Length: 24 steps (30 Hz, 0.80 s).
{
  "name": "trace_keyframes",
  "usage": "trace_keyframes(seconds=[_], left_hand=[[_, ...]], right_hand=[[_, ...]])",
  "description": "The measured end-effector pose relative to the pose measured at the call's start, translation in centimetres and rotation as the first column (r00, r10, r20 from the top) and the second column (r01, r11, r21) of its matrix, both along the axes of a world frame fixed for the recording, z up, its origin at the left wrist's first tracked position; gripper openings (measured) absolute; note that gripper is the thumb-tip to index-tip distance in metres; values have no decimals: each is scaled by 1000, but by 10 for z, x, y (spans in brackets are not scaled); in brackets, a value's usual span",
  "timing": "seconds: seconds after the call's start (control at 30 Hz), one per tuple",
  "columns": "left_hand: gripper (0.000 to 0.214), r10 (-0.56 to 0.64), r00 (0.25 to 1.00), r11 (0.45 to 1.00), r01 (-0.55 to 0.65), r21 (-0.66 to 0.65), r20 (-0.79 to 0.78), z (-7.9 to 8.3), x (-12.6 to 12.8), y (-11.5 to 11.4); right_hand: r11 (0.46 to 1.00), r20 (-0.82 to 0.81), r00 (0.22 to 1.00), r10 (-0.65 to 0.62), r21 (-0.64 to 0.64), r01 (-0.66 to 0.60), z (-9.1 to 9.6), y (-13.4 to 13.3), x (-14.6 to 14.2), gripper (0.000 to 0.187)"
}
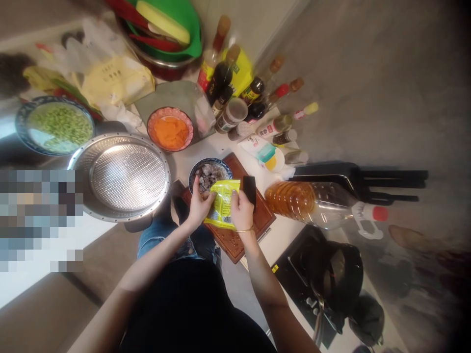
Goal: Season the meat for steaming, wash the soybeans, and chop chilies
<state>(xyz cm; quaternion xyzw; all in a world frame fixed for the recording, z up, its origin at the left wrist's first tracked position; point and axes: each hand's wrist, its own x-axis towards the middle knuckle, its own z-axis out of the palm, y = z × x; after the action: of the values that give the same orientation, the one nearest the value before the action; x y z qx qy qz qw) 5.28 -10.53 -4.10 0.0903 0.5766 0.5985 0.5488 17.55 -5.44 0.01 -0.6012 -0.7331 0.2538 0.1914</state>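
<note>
Both my hands hold a small yellow packet over the dark red cutting board. My left hand pinches the packet's left upper edge, fingers closed. My right hand, with a thin bangle at the wrist, grips its right side. Just beyond the packet stands a blue-rimmed bowl of dark chopped pieces. A black block-like object lies on the board beside my right hand.
A large metal steamer tray sits to the left, with a bowl of green beans and an orange-filled bowl behind. Several sauce bottles crowd the back. A big oil bottle lies right, a black wok below it.
</note>
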Motion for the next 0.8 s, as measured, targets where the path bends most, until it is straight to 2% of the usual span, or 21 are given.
trace_keyframes(seconds=[0.1,0.23,0.33,0.47,0.57,0.67,0.73,0.8], left_hand=[[101,50,991,999,-47,-26,126,8,-5,1],[94,45,984,999,-41,-27,173,10,-7,-2],[89,9,995,1000,-11,18,103,7,-5,-5],[87,-23,998,992,29,126,-51,12,-3,-7],[87,-91,993,970,105,220,-72,27,-6,-5],[89,-159,971,938,205,281,-178,41,-13,-3],[89,-158,937,926,249,283,-311,45,-19,-1],[90,-137,894,929,266,257,-427,43,-26,0]], right_hand=[[1000,-34,999,-7,-23,6,0,-1,1,34],[999,-64,998,-25,-36,22,-7,-7,6,36],[997,-120,991,-59,-50,53,-18,-16,14,34],[985,-329,935,-135,-144,91,-34,-28,26,31],[950,-536,803,-260,-291,114,-39,-31,33,31],[910,-707,586,-396,-389,146,-38,-21,39,31],[898,-778,449,-439,-390,202,-36,-2,42,29],[891,-829,345,-441,-358,279,-38,30,42,27]])
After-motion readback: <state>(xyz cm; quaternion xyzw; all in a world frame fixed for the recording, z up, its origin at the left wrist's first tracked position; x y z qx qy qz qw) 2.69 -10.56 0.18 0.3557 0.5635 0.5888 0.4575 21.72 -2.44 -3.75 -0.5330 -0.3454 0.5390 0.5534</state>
